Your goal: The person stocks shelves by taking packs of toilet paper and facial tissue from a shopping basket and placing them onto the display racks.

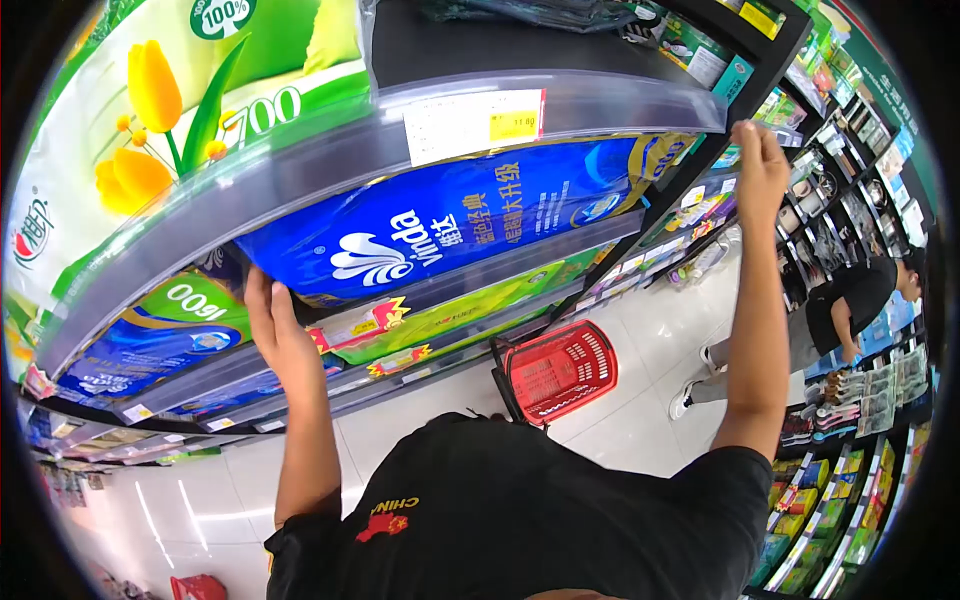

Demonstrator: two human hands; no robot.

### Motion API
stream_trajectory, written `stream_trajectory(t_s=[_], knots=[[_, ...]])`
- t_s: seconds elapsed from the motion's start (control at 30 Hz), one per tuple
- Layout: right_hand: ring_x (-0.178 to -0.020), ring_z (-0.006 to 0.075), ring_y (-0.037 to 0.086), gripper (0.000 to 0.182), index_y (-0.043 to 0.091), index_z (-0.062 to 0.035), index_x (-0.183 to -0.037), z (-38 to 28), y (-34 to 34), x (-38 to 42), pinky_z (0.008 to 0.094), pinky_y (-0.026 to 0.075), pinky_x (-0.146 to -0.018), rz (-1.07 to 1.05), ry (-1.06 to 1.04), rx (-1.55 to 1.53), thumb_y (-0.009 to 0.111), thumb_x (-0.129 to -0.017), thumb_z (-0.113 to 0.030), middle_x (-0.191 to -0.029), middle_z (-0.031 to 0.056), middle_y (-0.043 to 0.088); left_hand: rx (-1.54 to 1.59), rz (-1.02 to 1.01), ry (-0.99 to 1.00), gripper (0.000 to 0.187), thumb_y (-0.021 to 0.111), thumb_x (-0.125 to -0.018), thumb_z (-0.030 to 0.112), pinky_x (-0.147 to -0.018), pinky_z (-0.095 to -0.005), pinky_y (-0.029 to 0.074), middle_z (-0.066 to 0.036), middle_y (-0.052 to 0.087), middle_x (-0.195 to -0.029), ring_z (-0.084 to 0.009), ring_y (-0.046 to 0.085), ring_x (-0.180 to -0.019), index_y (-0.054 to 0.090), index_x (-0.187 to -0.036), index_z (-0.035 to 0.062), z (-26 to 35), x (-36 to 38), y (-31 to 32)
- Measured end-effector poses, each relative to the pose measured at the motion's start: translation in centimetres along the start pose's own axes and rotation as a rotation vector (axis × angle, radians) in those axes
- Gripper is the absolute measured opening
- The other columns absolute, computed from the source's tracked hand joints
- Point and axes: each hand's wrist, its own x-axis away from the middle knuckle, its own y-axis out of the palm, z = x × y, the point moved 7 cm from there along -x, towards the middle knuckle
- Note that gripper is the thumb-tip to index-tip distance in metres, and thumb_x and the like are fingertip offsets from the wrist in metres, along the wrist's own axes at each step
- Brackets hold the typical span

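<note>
A large blue Vinda tissue pack (430, 225) with a white flower-like logo and gold lettering lies on the shelf, beneath a clear rail that carries a price label (475, 125). At the pack's lower left end, my left hand (280, 330) is closed on its edge, with some fingers hidden. My right hand (762, 175) is raised beside the dark shelf post, past the pack's right end. Its fingers are curled, and what they hold, if anything, does not show.
A green-and-white tissue pack (190, 130) with yellow tulips sits on the shelf above. On the tiled floor below stands a red shopping basket (558, 372). A person in a black shirt (850, 310) stands to the right near racks of goods (835, 180).
</note>
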Motion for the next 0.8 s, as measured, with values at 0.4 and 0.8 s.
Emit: stream_trajectory(t_s=[0.4, 0.8], knots=[[-0.088, 0.0159, 0.063, 0.048, 0.070, -0.0088, -0.102, 0.0, 6.8, -9.5, 0.0268, 0.045, -0.083, -0.439, -0.025, 0.506, 0.050, -0.095, -0.052, -0.094, 0.0053, 0.070, -0.285, -0.897, -0.115, 0.034, 0.064, -0.090, 0.023, -0.082, -0.0382, 0.051, -0.018, 0.061, -0.115, -0.0326, 0.062, -0.099, 0.061, -0.116, 0.0018, -5.3, 21.4, 12.2], [-0.064, 0.0468, 0.062, 0.068, 0.067, 0.0111, -0.071, -0.5, 8.6, -9.3, 0.0547, 0.049, -0.068, -0.278, -0.245, 0.403, 0.045, -0.095, -0.048, -0.068, 0.0300, 0.064, -0.762, -1.161, 0.164, 0.065, 0.068, -0.081, 0.025, -0.100, -0.0455, 0.045, -0.016, 0.049, -0.134, -0.0344, 0.045, -0.128, 0.044, -0.139, 0.0094, -13.7, 34.8, 18.5]])
